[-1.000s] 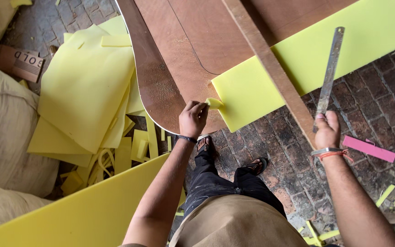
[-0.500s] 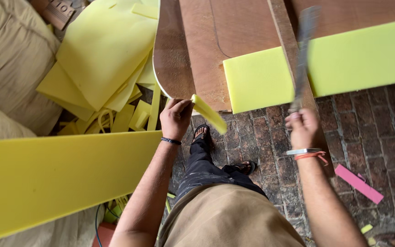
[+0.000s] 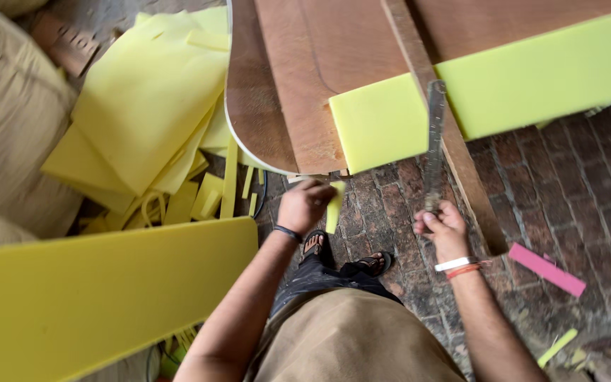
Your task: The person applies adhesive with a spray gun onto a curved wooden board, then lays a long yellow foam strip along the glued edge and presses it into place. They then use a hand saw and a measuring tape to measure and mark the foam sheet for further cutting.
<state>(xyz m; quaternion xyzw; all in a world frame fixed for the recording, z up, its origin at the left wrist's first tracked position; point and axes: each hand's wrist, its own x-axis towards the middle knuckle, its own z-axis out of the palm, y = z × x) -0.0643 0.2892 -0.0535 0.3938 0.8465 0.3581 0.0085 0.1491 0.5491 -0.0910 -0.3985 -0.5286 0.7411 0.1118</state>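
In the head view, the left hand (image 3: 304, 205) has its fingers closed on a small yellow foam strip (image 3: 334, 206). The strip hangs almost upright, long axis running up and down, just below the edge of the wooden surface (image 3: 298, 85); held like this it looks like a loose offcut kept away from the big foam slab (image 3: 489, 92) lying on that surface. The right hand (image 3: 445, 228) has its fingers clamped on the lower end of a long metal ruler (image 3: 433, 145). The ruler points away from the person, across the slab, and is blurred. Yellow foam scraps (image 3: 143, 120) lie on the brick floor (image 3: 567, 205) at the left.
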